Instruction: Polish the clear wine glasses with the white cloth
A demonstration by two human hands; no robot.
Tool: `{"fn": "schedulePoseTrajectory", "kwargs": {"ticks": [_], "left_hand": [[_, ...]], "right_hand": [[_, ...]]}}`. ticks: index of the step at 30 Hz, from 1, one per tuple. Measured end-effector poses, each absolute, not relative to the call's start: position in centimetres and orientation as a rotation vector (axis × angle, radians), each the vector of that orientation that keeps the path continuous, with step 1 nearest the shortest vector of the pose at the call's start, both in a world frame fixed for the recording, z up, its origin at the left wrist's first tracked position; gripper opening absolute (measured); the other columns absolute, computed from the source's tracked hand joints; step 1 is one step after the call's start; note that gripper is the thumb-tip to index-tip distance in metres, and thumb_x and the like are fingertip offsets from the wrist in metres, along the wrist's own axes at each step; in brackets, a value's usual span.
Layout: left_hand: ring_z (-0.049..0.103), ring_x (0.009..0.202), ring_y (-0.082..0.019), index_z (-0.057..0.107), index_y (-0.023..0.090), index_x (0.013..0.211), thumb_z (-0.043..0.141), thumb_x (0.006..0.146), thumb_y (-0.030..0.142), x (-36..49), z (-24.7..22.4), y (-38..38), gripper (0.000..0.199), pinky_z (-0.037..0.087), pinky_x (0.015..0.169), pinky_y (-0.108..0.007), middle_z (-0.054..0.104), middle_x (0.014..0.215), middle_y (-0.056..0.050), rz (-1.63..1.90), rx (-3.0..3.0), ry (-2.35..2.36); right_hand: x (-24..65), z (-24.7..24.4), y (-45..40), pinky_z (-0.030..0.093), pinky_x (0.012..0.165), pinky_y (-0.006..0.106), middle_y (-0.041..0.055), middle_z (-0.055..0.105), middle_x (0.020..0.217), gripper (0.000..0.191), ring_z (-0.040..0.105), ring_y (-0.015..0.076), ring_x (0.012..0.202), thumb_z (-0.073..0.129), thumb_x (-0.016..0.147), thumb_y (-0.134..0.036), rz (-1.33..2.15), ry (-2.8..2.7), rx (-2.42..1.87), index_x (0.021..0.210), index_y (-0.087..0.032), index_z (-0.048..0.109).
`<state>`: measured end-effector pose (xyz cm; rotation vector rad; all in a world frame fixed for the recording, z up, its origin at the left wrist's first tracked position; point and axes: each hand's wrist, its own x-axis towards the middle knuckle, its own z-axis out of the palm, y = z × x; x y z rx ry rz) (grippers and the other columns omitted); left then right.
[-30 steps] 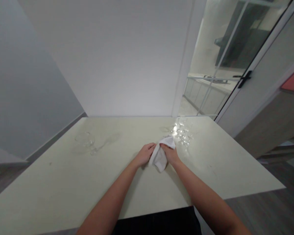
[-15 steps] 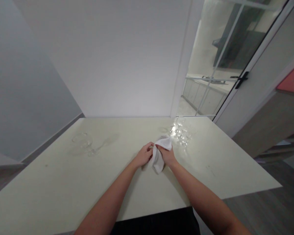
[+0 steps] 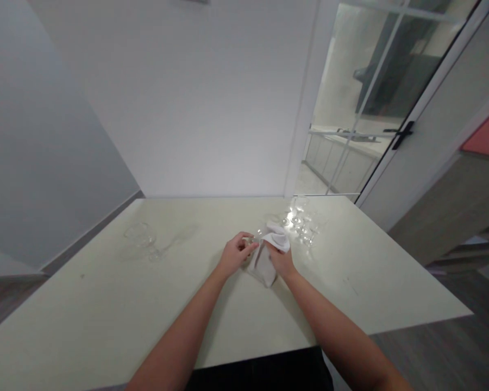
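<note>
My left hand (image 3: 235, 255) is closed around a clear glass (image 3: 259, 234), which is mostly hidden by fingers and cloth. A white cloth (image 3: 264, 267) drapes down from my right hand (image 3: 282, 262); the fingers are wrapped in it and pressed against the glass. Both hands are close together above the middle of the table. Just beyond my right hand stands a group of several clear stemmed glasses (image 3: 296, 220), bright with reflections.
One clear stemmed glass (image 3: 140, 234) is apart on the left of the pale table (image 3: 118, 304). A white wall (image 3: 212, 119) rises behind the table's far edge. At the right is a glazed door with a black handle (image 3: 403, 134).
My left fingers have spread a little and shifted slightly left, so more of the glass shows. The cloth has shifted slightly right with my right hand, its folds rearranged.
</note>
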<state>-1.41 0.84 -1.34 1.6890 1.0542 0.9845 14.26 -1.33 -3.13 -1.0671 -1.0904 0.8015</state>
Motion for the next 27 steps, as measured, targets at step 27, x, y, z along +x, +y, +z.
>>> {"fn": "schedulePoseTrajectory", "kwargs": {"ticks": [27], "left_hand": [[0.057,0.101,-0.02,0.054,0.019,0.12,0.054,0.082,0.044,-2.5,-0.7,0.3,0.045,0.025,0.109,-0.047,0.064,0.106,-0.009,1.06,2.973,1.084]], "right_hand": [[15.2,-4.2,0.3,0.049,0.071,0.03,0.0053,0.07,0.079,0.027,0.062,0.0185,0.075,0.064,0.072,-0.041,0.891,-1.457,-1.117,0.08,-0.015,0.067]]}}
